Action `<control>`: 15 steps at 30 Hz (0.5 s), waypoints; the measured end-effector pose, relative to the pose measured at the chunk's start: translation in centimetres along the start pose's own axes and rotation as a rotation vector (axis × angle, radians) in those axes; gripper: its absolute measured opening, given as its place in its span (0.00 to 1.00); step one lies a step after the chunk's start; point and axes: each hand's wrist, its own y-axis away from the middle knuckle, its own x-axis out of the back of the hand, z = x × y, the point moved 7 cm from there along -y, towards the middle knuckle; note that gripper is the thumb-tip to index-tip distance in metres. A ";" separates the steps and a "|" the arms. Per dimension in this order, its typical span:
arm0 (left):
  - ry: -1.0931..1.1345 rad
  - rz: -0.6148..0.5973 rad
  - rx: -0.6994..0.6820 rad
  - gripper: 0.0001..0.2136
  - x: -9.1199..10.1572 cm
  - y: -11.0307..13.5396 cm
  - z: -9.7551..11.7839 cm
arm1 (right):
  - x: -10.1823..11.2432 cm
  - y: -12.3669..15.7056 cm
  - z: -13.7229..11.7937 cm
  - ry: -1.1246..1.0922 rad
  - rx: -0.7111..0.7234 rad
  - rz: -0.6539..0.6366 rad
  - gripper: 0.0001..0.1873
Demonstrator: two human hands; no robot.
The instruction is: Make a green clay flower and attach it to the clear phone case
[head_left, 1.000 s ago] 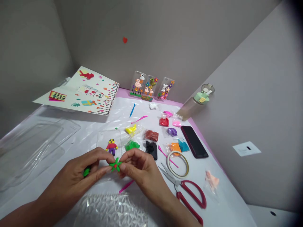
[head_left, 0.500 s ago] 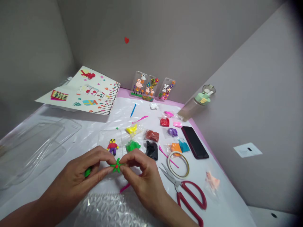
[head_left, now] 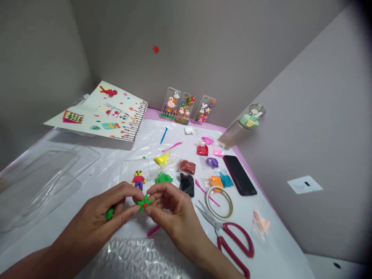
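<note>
Both hands meet low in the middle of the view over a white table. My left hand (head_left: 100,221) and my right hand (head_left: 171,211) pinch a small green clay flower (head_left: 144,202) with a red centre between their fingertips. A green clay lump (head_left: 110,212) is tucked under the fingers of my left hand. Just behind the flower lies a clear phone case (head_left: 135,176) bearing a small clay figure (head_left: 138,179) with a yellow head and red body. A pink modelling tool (head_left: 153,231) pokes out under my right hand.
Small bags of coloured clay (head_left: 187,167) lie in the middle, with a tape roll (head_left: 217,202), red-handled scissors (head_left: 231,239) and a dark phone (head_left: 240,174) to the right. Clear plastic trays (head_left: 43,182) sit left, decorated paper (head_left: 101,112) and decorated cases (head_left: 187,105) at the back, a bottle (head_left: 240,130) by the wall.
My fingers have shifted slightly around the green flower, turning it a little. Everything else on the table stays where it was.
</note>
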 end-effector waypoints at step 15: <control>0.082 0.029 0.169 0.17 -0.3 0.3 0.2 | 0.2 0.1 -0.6 0.134 0.085 0.021 0.11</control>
